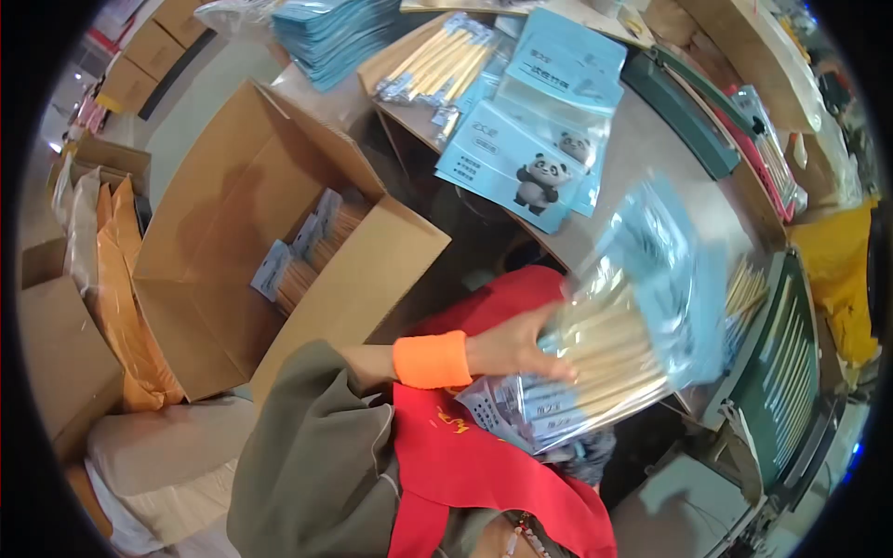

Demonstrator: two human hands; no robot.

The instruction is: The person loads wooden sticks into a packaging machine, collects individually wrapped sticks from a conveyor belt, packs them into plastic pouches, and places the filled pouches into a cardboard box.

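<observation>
My left hand, with an orange wristband behind it, is closed on the near side of a clear pack of bamboo chopsticks. The pack is tilted in front of my red apron, and blue printed film shows at its lower end. A blue plastic bag, smeared by motion, is at the upper right of the pack; I cannot tell whether they are joined. My right hand does not show; the pack and bag cover that area. Flat blue panda-print bags lie on the table beyond.
Left of me stands an open cardboard box with packs of chopsticks inside. Loose wrapped chopsticks and a stack of blue bags are at the back. A green machine with chopsticks on it stands at right.
</observation>
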